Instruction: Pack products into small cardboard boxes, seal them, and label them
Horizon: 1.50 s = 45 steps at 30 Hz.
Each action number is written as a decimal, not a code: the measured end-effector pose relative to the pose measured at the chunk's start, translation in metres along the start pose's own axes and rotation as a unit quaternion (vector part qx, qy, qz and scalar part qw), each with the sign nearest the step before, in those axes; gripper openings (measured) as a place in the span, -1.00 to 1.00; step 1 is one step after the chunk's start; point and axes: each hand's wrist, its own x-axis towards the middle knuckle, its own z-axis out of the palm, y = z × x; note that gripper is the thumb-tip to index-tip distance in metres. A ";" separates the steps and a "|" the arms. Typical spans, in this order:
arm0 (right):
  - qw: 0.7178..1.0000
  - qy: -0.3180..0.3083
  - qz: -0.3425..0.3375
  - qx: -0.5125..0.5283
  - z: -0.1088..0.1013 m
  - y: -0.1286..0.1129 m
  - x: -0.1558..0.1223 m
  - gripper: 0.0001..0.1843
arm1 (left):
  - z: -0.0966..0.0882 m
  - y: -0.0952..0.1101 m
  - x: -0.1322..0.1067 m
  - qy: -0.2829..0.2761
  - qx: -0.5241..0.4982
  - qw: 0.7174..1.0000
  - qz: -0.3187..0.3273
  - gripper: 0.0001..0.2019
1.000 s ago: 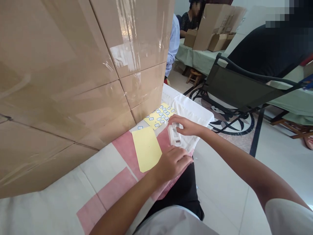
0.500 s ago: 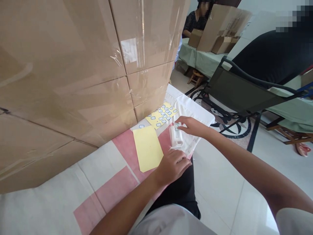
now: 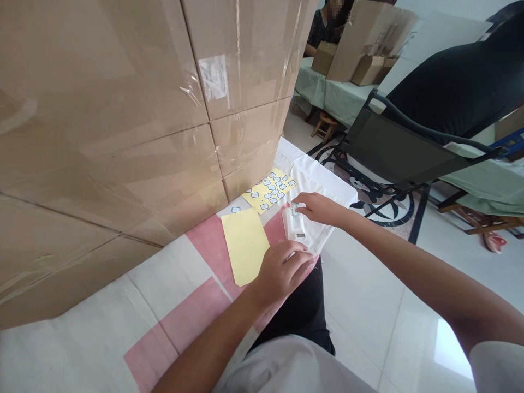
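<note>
My right hand pinches a small pale part at the top end of a white plastic device that lies on a white cloth. My left hand rests near the table's front edge, its fingers curled and touching the device's near end. A blank yellow sheet lies just left of my left hand. Beyond it a second yellow sheet carries several small blue-edged white stickers.
A tall stack of taped cardboard boxes fills the left, on a pink and white table cover. A dark folding chair stands to the right on a tiled floor. A person sits at a far green table with more boxes.
My right hand has shifted slightly along the device's top end. My left hand has edged closer to the device. The view has swung a little.
</note>
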 end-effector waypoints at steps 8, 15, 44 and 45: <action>0.998 -0.001 0.003 0.069 0.001 -0.004 -0.003 -0.58 | -0.011 -0.010 0.005 0.052 -0.056 0.997 -0.032 -0.85; 0.902 0.081 0.061 0.420 -0.006 -0.004 -0.011 -0.65 | -0.030 -0.004 0.020 0.089 -0.068 0.994 -0.014 -0.83; 0.974 0.047 -0.099 0.199 -0.012 0.013 -0.032 -0.56 | -0.047 0.024 0.019 -0.244 0.233 0.874 0.349 -0.87; 0.965 0.031 -0.057 0.255 -0.014 0.011 -0.034 -0.56 | -0.045 0.024 0.015 -0.245 0.244 0.877 0.333 -0.87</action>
